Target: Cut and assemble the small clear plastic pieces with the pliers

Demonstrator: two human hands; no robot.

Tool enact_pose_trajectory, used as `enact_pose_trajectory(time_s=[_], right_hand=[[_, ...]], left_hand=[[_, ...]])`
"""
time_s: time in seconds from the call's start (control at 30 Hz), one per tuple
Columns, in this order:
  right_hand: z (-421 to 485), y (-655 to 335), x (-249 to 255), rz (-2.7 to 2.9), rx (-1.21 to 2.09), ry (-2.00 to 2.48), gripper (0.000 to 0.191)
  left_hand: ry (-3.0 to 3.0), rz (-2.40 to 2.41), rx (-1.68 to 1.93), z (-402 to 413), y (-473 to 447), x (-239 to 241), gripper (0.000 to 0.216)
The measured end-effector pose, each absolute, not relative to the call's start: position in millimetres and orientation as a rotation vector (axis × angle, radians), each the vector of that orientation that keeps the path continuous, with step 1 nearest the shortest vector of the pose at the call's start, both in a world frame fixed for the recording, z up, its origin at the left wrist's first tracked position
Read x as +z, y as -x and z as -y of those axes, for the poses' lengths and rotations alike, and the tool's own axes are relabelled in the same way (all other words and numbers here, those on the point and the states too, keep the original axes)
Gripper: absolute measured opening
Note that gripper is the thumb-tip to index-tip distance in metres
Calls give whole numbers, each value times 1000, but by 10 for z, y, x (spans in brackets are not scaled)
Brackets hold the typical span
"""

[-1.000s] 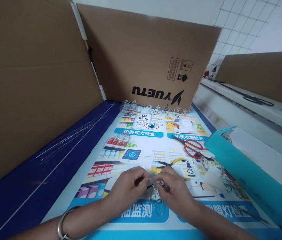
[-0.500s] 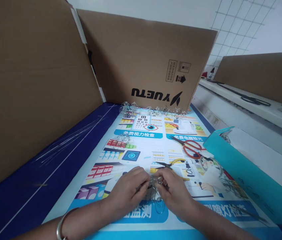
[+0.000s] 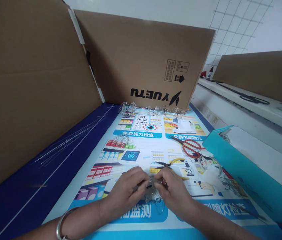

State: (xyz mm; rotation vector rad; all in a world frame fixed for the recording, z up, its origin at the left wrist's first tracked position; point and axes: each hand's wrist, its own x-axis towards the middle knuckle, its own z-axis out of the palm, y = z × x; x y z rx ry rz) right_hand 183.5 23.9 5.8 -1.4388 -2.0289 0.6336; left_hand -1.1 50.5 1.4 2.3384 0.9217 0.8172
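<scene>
My left hand [image 3: 128,186] and my right hand [image 3: 173,188] meet at the near middle of the printed sheet, both with bent, pinching fingers. Between them is a small tangle of bent silvery wire [image 3: 153,196], its loops hanging below the fingertips. The right fingers pinch its right side. A thin dark piece shows at the left fingertips; its kind is hard to make out. Just beyond the right hand lie yellow-handled pliers [image 3: 167,164], partly covered by it. Red-handled scissors [image 3: 191,147] rest farther off to the right.
Wire bundles [image 3: 153,110] line the foot of the cardboard panel [image 3: 143,56], and another bundle [image 3: 122,140] lies nearer. Straight wires [image 3: 66,140] lie on the blue cloth at left. A coil of wire [image 3: 209,165] sits beside the teal box [image 3: 246,176] at right.
The hands stay close together over the wire tangle, with only slight finger movement. The hanging loops have shifted a little. The whole view has moved slightly.
</scene>
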Motion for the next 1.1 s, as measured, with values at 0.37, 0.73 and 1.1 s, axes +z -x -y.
enact_pose_trajectory(time_s=[0.37, 0.73, 1.1], right_hand=[[-228, -1793, 47, 2060, 571, 1346, 14], [-205, -1761, 59, 2092, 577, 1366, 12], [-236, -1795, 73, 2053, 595, 1391, 11]], left_hand=[[-2298, -1074, 904, -496, -30, -2, 13], [-2292, -1029, 863, -544, -27, -24, 12], [-2251, -898, 858, -551, 0, 19, 14]])
